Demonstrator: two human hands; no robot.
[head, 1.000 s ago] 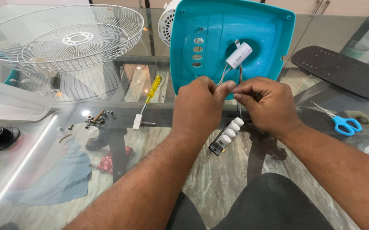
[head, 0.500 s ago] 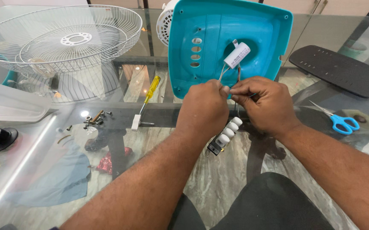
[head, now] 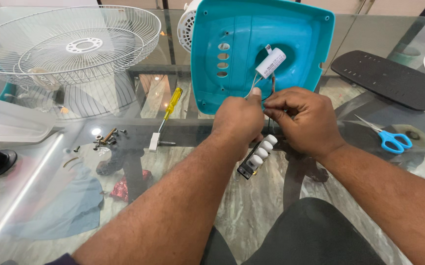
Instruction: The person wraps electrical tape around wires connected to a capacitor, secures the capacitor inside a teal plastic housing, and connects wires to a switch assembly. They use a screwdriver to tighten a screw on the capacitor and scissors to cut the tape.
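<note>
A: What do the two hands hold?

B: The left hand (head: 239,118) and right hand (head: 304,120) meet over the glass desk (head: 320,196), fingertips pinched on thin wires that run to the white cylindrical capacitor (head: 270,62) inside the upturned teal plastic fan housing (head: 301,44), near the far edge.

A: How far along does the work appear?

B: Seemingly mid-way: the white wire fan guard (head: 70,46), loose screws (head: 105,138) and yellow-handled screwdriver (head: 172,104) lie aside; the white push-button switch block (head: 256,157) dangles unmounted.
</note>
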